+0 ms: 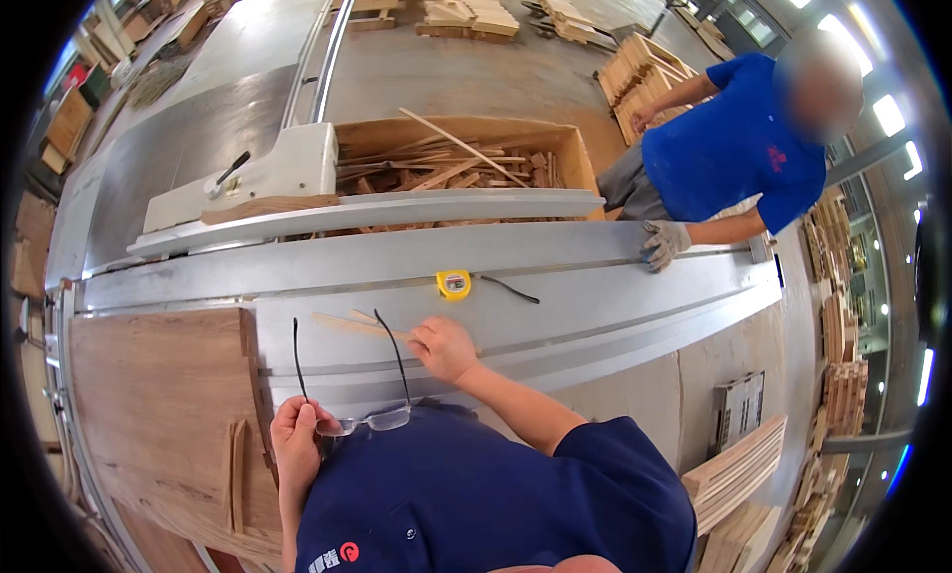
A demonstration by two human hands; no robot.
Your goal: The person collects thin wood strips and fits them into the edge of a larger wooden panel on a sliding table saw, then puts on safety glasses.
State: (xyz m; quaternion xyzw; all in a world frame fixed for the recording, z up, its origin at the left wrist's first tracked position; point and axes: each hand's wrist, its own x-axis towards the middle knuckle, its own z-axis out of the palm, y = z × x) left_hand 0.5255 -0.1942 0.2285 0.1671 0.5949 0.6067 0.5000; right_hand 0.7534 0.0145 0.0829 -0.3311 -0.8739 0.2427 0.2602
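Note:
My left hand (296, 436) pinches a pair of eyeglasses (389, 419) by one side of the frame, close to my body. The lenses are clear, and both dark temple arms are unfolded, pointing away from me. Over the grey metal machine table (535, 325), my right hand (444, 349) is closed around the near ends of thin pale wood strips (347, 322). Its fingertips are partly hidden. Beyond that hand, a yellow tape measure (454, 285) lies on the table with a black strap (511, 289) beside it.
Along the table's far side runs a metal fence (426, 211), with a wooden bin (570, 157) of offcuts behind it. A co-worker in blue (734, 142) stands at the right, one gloved hand (662, 244) on the table. Brown wood panels (164, 395) lie at my left.

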